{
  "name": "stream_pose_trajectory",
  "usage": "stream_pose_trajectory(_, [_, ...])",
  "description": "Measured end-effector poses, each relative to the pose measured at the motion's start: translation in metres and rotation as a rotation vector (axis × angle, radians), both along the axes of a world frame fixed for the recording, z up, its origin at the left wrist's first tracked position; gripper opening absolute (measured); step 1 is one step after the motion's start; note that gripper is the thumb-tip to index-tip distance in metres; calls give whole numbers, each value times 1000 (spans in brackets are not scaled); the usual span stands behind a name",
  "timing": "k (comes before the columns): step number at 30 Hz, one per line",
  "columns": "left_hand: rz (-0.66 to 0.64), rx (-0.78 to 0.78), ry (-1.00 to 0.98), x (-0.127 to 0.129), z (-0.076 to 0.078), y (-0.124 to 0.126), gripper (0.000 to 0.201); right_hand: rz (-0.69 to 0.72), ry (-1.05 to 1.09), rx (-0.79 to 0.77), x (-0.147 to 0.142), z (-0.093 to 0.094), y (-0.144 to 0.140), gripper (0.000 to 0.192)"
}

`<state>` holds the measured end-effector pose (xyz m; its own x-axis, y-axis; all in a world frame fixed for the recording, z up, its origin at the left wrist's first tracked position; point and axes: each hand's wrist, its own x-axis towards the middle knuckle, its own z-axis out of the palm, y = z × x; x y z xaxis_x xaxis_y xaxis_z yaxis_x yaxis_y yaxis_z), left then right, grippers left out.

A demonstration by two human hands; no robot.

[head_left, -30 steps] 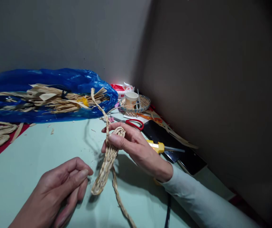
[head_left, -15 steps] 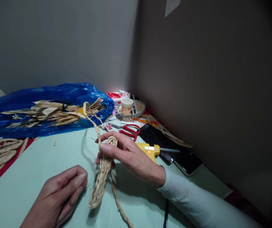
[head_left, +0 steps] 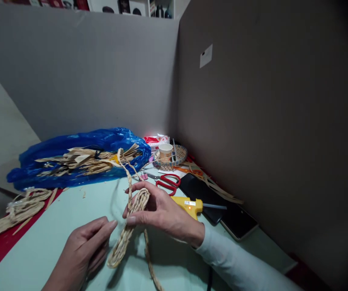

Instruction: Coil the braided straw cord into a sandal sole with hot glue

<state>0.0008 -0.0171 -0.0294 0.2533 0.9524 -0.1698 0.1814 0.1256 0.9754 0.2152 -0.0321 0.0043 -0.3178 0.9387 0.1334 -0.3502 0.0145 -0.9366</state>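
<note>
My right hand [head_left: 162,214] grips a long flat coil of braided straw cord [head_left: 128,228], thumb on the near side and fingers behind it. The coil is tilted, its upper end by my fingers and its lower end near the table. One loose strand runs up toward the straw bundle; another hangs down toward the table's near edge. My left hand [head_left: 85,250] is closed just left of the coil, apart from it, thumb over curled fingers, with nothing showing in it. Beyond my right hand lie a yellow glue gun [head_left: 189,205] and red-handled scissors [head_left: 169,182].
A blue plastic bag [head_left: 55,151] holds a bundle of dry straw [head_left: 92,159]. A paper cup [head_left: 165,152] stands in a woven basket [head_left: 182,155]. Two phones [head_left: 239,221] lie at right near the grey partition [head_left: 253,121]. Another braided coil [head_left: 16,220] rests at far left.
The view has tilted up, showing shelves above the partition. My left hand has come closer to the coil, its thumb now pointing toward it. My right hand keeps its grip.
</note>
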Motion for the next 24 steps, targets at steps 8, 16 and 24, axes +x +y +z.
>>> stream_pose_trajectory(8, [-67, 79, -134, 7, 19, -1, 34, -2, -13, 72, -2, 3, -4, 65])
stream_pose_trajectory(16, [-25, 55, -222, 21, 38, -24, 44, -165, -105, 219, -12, 3, -18, 40])
stream_pose_trajectory(24, [-22, 488, 126, -4, 28, -18, 17, -157, -250, 255, -9, 14, -28, 21])
